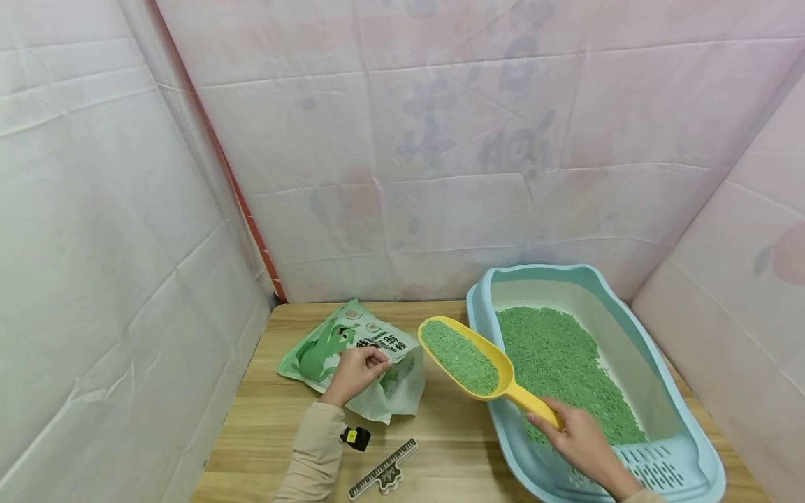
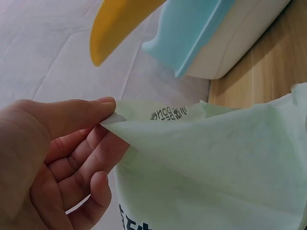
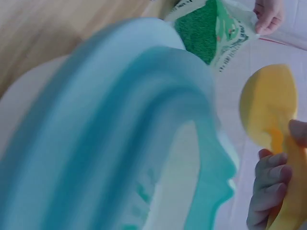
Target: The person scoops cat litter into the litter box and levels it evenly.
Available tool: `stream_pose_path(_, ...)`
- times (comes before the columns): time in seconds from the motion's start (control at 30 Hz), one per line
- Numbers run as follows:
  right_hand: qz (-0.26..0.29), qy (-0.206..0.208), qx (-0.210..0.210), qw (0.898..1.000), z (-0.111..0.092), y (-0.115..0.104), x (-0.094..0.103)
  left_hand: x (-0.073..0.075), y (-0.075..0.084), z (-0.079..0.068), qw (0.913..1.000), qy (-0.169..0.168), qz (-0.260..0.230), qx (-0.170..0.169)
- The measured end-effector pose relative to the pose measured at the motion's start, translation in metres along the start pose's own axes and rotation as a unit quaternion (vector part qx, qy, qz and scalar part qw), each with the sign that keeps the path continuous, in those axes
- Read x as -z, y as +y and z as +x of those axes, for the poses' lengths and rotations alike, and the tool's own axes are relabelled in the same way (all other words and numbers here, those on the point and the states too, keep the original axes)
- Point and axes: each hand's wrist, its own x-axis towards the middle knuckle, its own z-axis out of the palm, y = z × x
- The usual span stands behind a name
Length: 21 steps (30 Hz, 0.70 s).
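My right hand (image 1: 581,440) grips the handle of a yellow scoop (image 1: 508,370), seen from below in the right wrist view. Green pellets (image 1: 462,358) fill the scoop, which is held over the left rim of a blue litter box (image 1: 484,318). A green and white bag of pellets (image 1: 327,342) lies on the table with its mouth toward the scoop. In the left wrist view, the thumb and a finger of my left hand (image 2: 62,153) pinch the edge of the bag's opening. The bag's mouth stands partly open.
More green pellets (image 1: 566,370) cover much of the litter box floor. A black and white bag clip (image 1: 383,469) with a piano-key pattern lies on the wooden table (image 1: 251,426) near the front. Pale cloth walls (image 1: 440,209) rise behind and at both sides.
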Motion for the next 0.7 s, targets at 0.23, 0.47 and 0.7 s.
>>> stream_pose_path(0.23,-0.042,0.016,0.003,0.999,0.003,-0.003,0.014,0.0,-0.001,0.0,0.9999,0.006,0.003,-0.015)
stream_pose_path(0.47,-0.069,0.024,-0.006,0.997,0.007,-0.001,0.025,0.001,0.0,0.001,1.0,0.0,-0.006,-0.002)
stream_pose_path(0.7,-0.083,0.049,-0.009,0.995,0.009,0.006,0.033,0.0,0.0,0.0,1.0,-0.002,-0.005,-0.003)
